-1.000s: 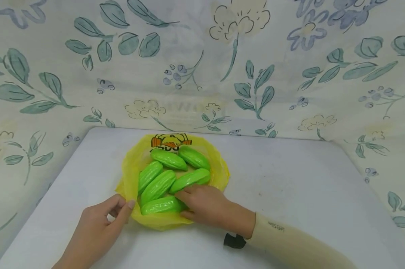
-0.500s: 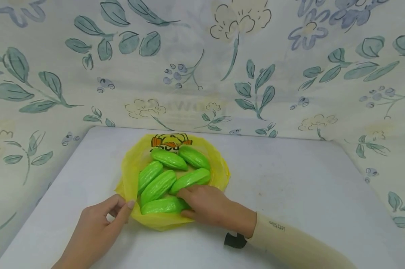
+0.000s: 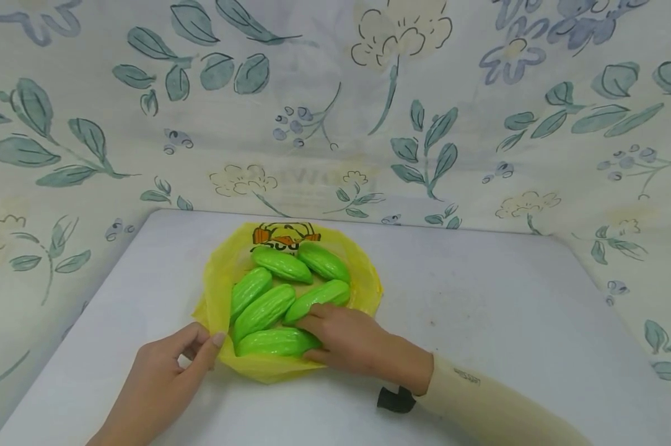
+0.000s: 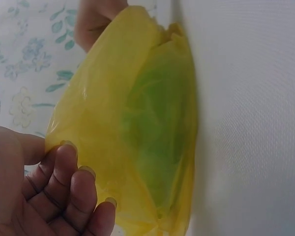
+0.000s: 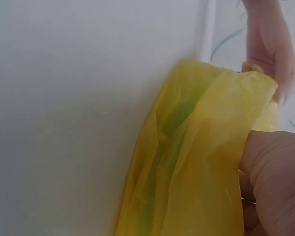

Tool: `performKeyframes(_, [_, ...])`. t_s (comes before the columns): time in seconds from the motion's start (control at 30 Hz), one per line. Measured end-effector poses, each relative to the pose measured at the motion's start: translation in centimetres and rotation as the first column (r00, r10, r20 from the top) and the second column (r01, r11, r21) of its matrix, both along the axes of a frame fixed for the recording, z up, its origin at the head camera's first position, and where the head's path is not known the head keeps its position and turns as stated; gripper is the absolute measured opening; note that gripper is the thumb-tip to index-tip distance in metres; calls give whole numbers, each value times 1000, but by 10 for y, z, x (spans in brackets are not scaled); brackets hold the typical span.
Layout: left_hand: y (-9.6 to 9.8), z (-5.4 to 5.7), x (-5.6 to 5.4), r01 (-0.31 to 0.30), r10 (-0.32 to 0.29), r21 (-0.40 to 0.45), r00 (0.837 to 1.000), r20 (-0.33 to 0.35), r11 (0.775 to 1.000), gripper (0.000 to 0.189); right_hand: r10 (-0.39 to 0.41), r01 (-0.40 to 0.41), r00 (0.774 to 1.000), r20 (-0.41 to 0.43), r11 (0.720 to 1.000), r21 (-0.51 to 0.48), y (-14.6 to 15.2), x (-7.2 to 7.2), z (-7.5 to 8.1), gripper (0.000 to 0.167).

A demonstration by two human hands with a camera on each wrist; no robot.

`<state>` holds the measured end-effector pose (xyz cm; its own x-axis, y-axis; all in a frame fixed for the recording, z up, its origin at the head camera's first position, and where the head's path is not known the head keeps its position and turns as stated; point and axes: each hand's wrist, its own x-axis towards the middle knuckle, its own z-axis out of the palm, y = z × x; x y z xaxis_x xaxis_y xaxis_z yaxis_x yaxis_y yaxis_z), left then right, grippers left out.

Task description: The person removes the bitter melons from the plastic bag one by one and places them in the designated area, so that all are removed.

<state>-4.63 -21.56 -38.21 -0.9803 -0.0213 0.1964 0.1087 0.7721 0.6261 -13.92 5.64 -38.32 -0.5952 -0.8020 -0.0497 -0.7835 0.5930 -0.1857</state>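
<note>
A yellow plastic bag [image 3: 368, 282] with its mouth spread wide lies on the white table, and several glossy, bright green ridged gourds [image 3: 265, 310] lie inside. My left hand [image 3: 165, 371] pinches the bag's near-left rim between thumb and fingers; in the left wrist view that hand [image 4: 54, 191] is beside the bag's thin wall. My right hand [image 3: 349, 337] reaches over the near-right rim, thumb and fingers about the right end of the front gourd [image 3: 276, 342]. Its fingertips are hidden there. In the right wrist view, the bag wall [image 5: 206, 162] covers part of the right hand [image 5: 278, 172].
A black patch [image 3: 396, 399] shows on the white table [image 3: 497, 322] beneath the right forearm. Behind the table's far edge hangs a floral cloth [image 3: 335, 124], which also runs along both sides. Small specks dot the tabletop right of the bag.
My right hand has shifted slightly right, and more of the front gourd's right end shows. My left hand stays at the rim. The other gourds look unmoved.
</note>
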Motion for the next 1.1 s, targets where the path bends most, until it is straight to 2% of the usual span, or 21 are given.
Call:
performKeyframes(0.2, [0, -2, 1, 6, -5, 17, 999, -50, 1000, 25, -20, 20, 1000, 4, 999, -41, 7, 2, 6, 45])
performKeyframes(0.67, [0, -2, 0, 2, -1, 21, 999, -53, 1000, 24, -55, 46, 997, -47, 986, -160, 28, 7, 15, 49])
performKeyframes(0.93, [0, -2, 0, -2, 2, 19, 999, -35, 1000, 24, -104, 83, 992, -65, 962, -260, 40, 10, 18, 52])
performKeyframes(1.1, [1, -2, 1, 5, -4, 21, 998, -62, 1000, 24, -138, 105, 987, -80, 941, -321, 50, 13, 20, 52])
